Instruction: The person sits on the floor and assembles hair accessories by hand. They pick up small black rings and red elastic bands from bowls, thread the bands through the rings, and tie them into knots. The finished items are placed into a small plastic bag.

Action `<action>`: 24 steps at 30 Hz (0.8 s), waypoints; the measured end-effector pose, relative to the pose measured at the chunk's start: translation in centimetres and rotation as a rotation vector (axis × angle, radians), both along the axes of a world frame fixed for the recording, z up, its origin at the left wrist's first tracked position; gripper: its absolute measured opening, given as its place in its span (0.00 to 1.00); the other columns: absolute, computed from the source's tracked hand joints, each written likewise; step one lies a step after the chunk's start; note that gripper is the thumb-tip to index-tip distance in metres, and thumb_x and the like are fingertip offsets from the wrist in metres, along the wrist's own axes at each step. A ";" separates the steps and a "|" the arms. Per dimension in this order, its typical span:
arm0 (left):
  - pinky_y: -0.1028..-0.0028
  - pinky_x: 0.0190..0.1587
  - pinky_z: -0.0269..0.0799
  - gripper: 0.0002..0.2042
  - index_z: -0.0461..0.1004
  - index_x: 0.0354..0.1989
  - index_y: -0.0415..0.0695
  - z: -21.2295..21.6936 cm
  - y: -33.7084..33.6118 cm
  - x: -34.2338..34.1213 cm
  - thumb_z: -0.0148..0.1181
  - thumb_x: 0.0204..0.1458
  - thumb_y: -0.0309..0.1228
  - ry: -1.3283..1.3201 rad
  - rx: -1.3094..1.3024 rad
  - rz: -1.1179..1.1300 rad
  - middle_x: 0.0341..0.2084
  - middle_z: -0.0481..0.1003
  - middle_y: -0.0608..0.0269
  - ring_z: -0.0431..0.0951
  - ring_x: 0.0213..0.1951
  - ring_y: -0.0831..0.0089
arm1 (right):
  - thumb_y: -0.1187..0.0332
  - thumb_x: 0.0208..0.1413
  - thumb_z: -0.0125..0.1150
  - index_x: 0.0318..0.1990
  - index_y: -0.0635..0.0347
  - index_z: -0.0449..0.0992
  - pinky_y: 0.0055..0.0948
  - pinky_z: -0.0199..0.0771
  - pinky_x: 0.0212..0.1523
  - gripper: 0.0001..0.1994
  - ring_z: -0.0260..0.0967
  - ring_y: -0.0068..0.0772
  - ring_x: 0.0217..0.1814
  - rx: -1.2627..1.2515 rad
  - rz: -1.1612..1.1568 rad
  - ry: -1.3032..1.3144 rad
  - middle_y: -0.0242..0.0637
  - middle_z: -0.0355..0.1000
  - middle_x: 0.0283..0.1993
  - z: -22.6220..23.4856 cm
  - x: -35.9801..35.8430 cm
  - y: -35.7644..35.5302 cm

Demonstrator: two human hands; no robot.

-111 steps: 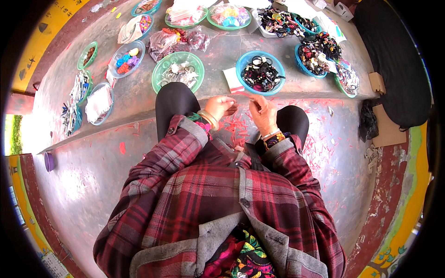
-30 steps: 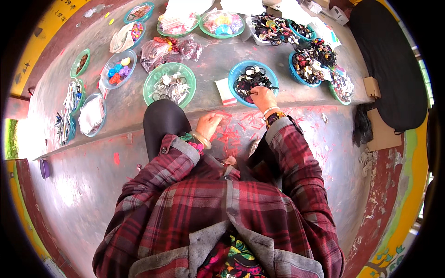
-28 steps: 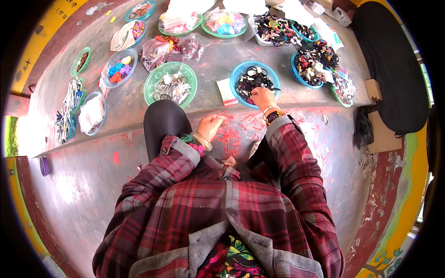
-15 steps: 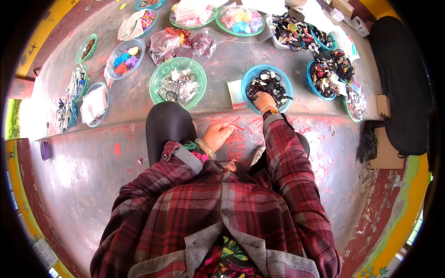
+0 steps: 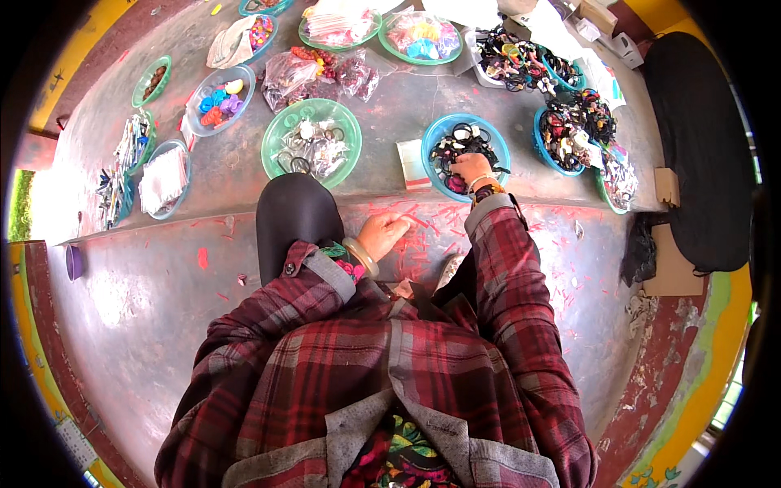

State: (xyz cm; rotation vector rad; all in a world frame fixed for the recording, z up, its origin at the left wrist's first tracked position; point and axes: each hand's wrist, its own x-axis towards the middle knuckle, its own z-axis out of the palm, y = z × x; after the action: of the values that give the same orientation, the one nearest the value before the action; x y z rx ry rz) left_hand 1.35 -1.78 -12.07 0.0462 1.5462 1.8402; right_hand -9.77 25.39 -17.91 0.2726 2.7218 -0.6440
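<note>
A plaid shirt (image 5: 350,358) in dark red, grey and black has a grey collar (image 5: 439,429) and turned-back grey cuffs (image 5: 331,277); bright floral cloth (image 5: 407,447) shows at the neck, near. The left hand (image 5: 382,236) wears a thick pale bangle (image 5: 362,256), the right hand (image 5: 472,167) a slim pale bracelet (image 5: 482,180); the leggings (image 5: 299,215) are glossy black

I see smooth, glossy plastic in the blue bowl (image 5: 428,145) and the green bowl (image 5: 286,122), and crinkled, shiny film in the clear bags (image 5: 290,79). The plaid shirt (image 5: 342,350) reads to me as soft, matt cloth, the leggings (image 5: 299,215) as sleek fabric, the cardboard (image 5: 674,268) as dull, the floor (image 5: 163,342) as hard and shiny.
</note>
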 end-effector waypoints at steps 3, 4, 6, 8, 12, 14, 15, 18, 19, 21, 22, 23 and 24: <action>0.77 0.41 0.66 0.10 0.72 0.37 0.39 1.2 0.0 0.0 0.47 0.53 0.32 -0.039 -0.034 0.002 0.34 0.74 0.63 0.72 0.38 0.76 | 0.57 0.44 0.54 0.25 0.58 0.74 0.32 0.70 0.28 0.14 0.69 0.37 0.25 -0.027 0.074 0.149 0.37 0.71 0.24 1.6 0.7 1.6; 0.77 0.41 0.66 0.10 0.71 0.37 0.39 1.2 0.0 0.0 0.47 0.53 0.32 -0.025 -0.036 -0.013 0.34 0.74 0.63 0.72 0.38 0.76 | 0.59 0.46 0.54 0.24 0.59 0.74 0.30 0.69 0.23 0.13 0.69 0.33 0.21 -0.294 -0.256 -0.026 0.36 0.71 0.22 3.3 1.1 1.2; 0.76 0.42 0.66 0.11 0.71 0.38 0.38 0.8 -0.2 -0.1 0.47 0.54 0.32 0.004 -0.040 -0.042 0.34 0.74 0.62 0.72 0.37 0.76 | 0.63 0.46 0.54 0.24 0.59 0.74 0.24 0.68 0.18 0.09 0.68 0.25 0.18 -0.468 -0.407 -0.022 0.32 0.71 0.21 3.3 1.4 2.2; 0.75 0.42 0.66 0.11 0.71 0.38 0.38 0.3 -0.3 -0.1 0.47 0.54 0.32 0.014 -0.028 -0.047 0.34 0.74 0.62 0.72 0.38 0.75 | 0.64 0.46 0.54 0.26 0.59 0.75 0.23 0.68 0.18 0.08 0.69 0.24 0.19 -0.528 -0.470 0.022 0.32 0.72 0.21 3.3 1.8 2.6; 0.75 0.42 0.66 0.12 0.71 0.39 0.38 0.1 0.0 -0.1 0.47 0.54 0.33 0.045 -0.052 -0.066 0.35 0.74 0.61 0.73 0.38 0.74 | 0.67 0.44 0.55 0.30 0.59 0.75 0.34 0.71 0.31 0.08 0.72 0.42 0.31 -0.222 -0.300 0.179 0.42 0.73 0.30 2.3 2.5 5.2; 0.74 0.42 0.67 0.12 0.71 0.39 0.37 -0.7 -0.1 -0.2 0.46 0.54 0.33 0.039 -0.041 -0.067 0.35 0.74 0.60 0.73 0.38 0.73 | 0.67 0.42 0.55 0.32 0.59 0.73 0.40 0.68 0.41 0.09 0.68 0.49 0.39 -0.038 -0.338 0.316 0.46 0.72 0.34 3.5 2.6 3.8; 0.74 0.42 0.67 0.12 0.71 0.39 0.37 -1.0 -0.1 -0.2 0.46 0.54 0.33 0.035 -0.036 -0.068 0.35 0.74 0.60 0.73 0.38 0.73 | 0.67 0.42 0.54 0.33 0.59 0.73 0.40 0.68 0.41 0.09 0.68 0.49 0.40 0.058 -0.341 0.358 0.46 0.72 0.34 4.4 2.9 2.9; 0.74 0.42 0.67 0.12 0.71 0.38 0.36 -0.8 0.0 0.0 0.45 0.54 0.32 0.048 -0.040 -0.050 0.34 0.74 0.59 0.73 0.38 0.73 | 0.65 0.43 0.52 0.35 0.58 0.72 0.41 0.68 0.40 0.12 0.69 0.49 0.38 0.249 -0.269 0.367 0.46 0.72 0.33 5.8 3.8 2.1; 0.74 0.42 0.67 0.12 0.71 0.38 0.36 -0.9 0.0 0.0 0.45 0.54 0.32 0.041 -0.032 -0.054 0.35 0.74 0.59 0.73 0.38 0.73 | 0.64 0.43 0.52 0.34 0.59 0.72 0.40 0.69 0.39 0.11 0.70 0.48 0.37 0.301 -0.246 0.335 0.46 0.72 0.32 5.6 3.6 2.2; 0.74 0.42 0.67 0.13 0.71 0.39 0.36 -1.2 0.0 -0.1 0.45 0.54 0.32 0.027 -0.015 -0.059 0.35 0.74 0.59 0.73 0.38 0.73 | 0.64 0.43 0.53 0.31 0.60 0.74 0.40 0.70 0.37 0.11 0.70 0.48 0.35 0.311 -0.227 0.332 0.46 0.72 0.30 5.3 3.6 2.8; 0.74 0.42 0.67 0.13 0.71 0.39 0.36 -1.2 0.0 -0.1 0.45 0.54 0.32 0.032 -0.015 -0.059 0.35 0.74 0.59 0.73 0.38 0.73 | 0.63 0.42 0.54 0.29 0.60 0.74 0.39 0.70 0.36 0.10 0.70 0.47 0.35 0.267 -0.228 0.361 0.46 0.72 0.29 5.4 3.7 2.9; 0.74 0.42 0.67 0.12 0.71 0.38 0.36 -1.2 0.0 0.0 0.45 0.54 0.32 0.038 -0.015 -0.059 0.35 0.74 0.59 0.73 0.37 0.73 | 0.63 0.42 0.54 0.27 0.61 0.75 0.38 0.70 0.35 0.10 0.71 0.46 0.34 0.223 -0.230 0.390 0.45 0.72 0.28 5.4 3.7 3.1; 0.74 0.42 0.67 0.12 0.71 0.38 0.36 -1.2 0.0 0.0 0.45 0.54 0.32 0.043 -0.016 -0.060 0.35 0.74 0.59 0.73 0.37 0.73 | 0.63 0.41 0.55 0.26 0.61 0.75 0.36 0.70 0.35 0.10 0.71 0.43 0.33 0.129 -0.250 0.448 0.45 0.72 0.26 5.5 3.8 3.3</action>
State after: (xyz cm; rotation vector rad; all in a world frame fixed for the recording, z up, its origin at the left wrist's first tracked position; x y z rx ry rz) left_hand 1.31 -1.82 -13.26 0.1242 1.5719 1.7912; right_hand -5.93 28.64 -12.41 0.5693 3.1973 -0.6614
